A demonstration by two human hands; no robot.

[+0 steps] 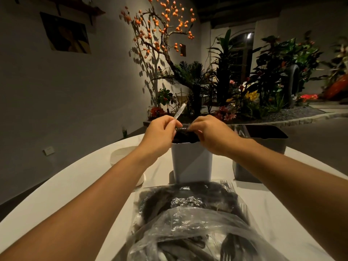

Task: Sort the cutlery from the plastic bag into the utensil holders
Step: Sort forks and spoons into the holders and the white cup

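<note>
A clear plastic bag [190,219] full of black plastic cutlery lies on the white table [75,181] right in front of me. Behind it stands a white utensil holder [191,162] with dark cutlery showing at its rim. A grey utensil holder [263,144] stands to its right. Both hands are raised over the white holder's rim. My left hand [160,134] pinches a thin clear plastic strip [179,111] that points up and away. My right hand [209,132] has curled fingers closed on a dark serrated piece of cutlery [182,128] between the two hands.
A white round dish [120,155] sits on the table to the left, partly behind my left forearm. Beyond the table are a grey wall, a tree with orange fruit [162,29] and a bed of plants and flowers [244,91].
</note>
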